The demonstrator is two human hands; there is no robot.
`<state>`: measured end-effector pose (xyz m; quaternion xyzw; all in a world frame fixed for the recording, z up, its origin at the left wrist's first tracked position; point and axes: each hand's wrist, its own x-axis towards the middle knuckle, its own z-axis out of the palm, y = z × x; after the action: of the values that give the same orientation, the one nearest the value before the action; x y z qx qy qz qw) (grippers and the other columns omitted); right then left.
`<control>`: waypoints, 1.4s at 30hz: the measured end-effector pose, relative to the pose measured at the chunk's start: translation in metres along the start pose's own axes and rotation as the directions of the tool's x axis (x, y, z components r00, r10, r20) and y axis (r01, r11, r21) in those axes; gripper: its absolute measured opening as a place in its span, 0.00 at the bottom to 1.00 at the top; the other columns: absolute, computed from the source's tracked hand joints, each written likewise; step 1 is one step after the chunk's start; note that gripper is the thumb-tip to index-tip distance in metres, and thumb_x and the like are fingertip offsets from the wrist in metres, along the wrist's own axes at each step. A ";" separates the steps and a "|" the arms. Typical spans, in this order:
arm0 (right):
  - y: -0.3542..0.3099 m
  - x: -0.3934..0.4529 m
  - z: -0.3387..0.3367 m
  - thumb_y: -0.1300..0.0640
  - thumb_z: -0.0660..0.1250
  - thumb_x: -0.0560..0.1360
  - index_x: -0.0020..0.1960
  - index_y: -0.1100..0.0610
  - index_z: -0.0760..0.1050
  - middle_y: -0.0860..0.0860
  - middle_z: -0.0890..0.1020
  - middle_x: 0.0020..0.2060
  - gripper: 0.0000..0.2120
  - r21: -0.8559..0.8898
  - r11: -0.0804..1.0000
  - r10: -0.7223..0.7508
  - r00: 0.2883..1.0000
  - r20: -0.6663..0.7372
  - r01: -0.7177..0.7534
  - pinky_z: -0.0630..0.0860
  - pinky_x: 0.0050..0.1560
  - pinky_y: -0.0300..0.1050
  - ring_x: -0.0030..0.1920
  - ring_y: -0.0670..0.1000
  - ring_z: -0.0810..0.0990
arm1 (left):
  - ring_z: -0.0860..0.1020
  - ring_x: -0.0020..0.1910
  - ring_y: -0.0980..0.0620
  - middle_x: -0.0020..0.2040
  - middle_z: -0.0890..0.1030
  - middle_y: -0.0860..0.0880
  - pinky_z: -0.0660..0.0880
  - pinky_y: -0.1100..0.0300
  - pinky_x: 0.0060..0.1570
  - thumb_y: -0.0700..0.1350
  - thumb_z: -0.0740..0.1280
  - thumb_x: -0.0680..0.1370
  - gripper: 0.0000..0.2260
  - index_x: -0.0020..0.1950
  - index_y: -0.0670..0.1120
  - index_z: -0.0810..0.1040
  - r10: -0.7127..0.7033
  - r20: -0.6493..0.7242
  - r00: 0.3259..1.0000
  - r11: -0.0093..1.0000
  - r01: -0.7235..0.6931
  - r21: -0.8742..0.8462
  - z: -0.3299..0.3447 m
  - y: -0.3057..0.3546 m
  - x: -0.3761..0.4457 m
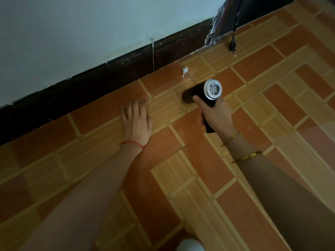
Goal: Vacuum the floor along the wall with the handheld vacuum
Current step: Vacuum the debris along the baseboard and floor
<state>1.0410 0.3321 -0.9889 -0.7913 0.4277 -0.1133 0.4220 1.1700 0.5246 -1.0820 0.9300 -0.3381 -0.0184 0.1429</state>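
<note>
My right hand grips the handle of a black handheld vacuum. Its silver vented rear cap faces me and its nozzle end points down at the floor, toward the wall. My left hand lies flat on the tiled floor, fingers spread, holding nothing, left of the vacuum. A small white scrap of debris lies on the floor just beyond the nozzle, close to the dark skirting board under the pale wall.
A black cable hangs down to the floor at the upper right, beside a dark corner or door frame. A white rounded object shows at the bottom edge. Orange and tan tiles stretch to the right.
</note>
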 end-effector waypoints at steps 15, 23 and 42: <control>-0.021 0.085 0.032 0.40 0.71 0.72 0.63 0.60 0.70 0.58 0.83 0.45 0.29 0.120 0.990 0.083 0.989 -0.124 -0.068 0.74 0.23 0.37 0.22 0.45 0.78 | 0.63 0.75 0.42 0.75 0.68 0.43 0.55 0.38 0.76 0.49 0.52 0.79 0.24 0.74 0.45 0.67 -0.013 -0.014 1.000 1.000 0.014 0.013 0.008 0.002 0.009; -0.018 0.084 0.022 0.27 0.67 0.63 0.66 0.57 0.69 0.56 0.84 0.48 0.43 0.126 0.991 0.074 0.979 -0.190 -0.051 0.84 0.39 0.56 0.42 0.58 0.85 | 0.62 0.77 0.43 0.75 0.67 0.43 0.55 0.37 0.76 0.49 0.51 0.80 0.24 0.75 0.45 0.66 -0.015 0.002 1.000 1.000 0.015 0.022 0.008 0.003 0.009; -0.019 0.101 0.011 0.36 0.70 0.70 0.54 0.60 0.76 0.57 0.83 0.40 0.28 0.014 0.999 -0.051 0.994 -0.100 0.052 0.78 0.28 0.40 0.29 0.46 0.82 | 0.62 0.77 0.44 0.75 0.68 0.44 0.57 0.37 0.75 0.49 0.52 0.80 0.24 0.75 0.45 0.67 -0.012 -0.029 1.000 1.000 0.012 0.007 0.009 0.003 0.008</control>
<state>1.1198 0.2659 -0.9993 -0.7919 0.4267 -0.1670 0.4036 1.1729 0.5149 -1.0893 0.9326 -0.3306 -0.0047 0.1444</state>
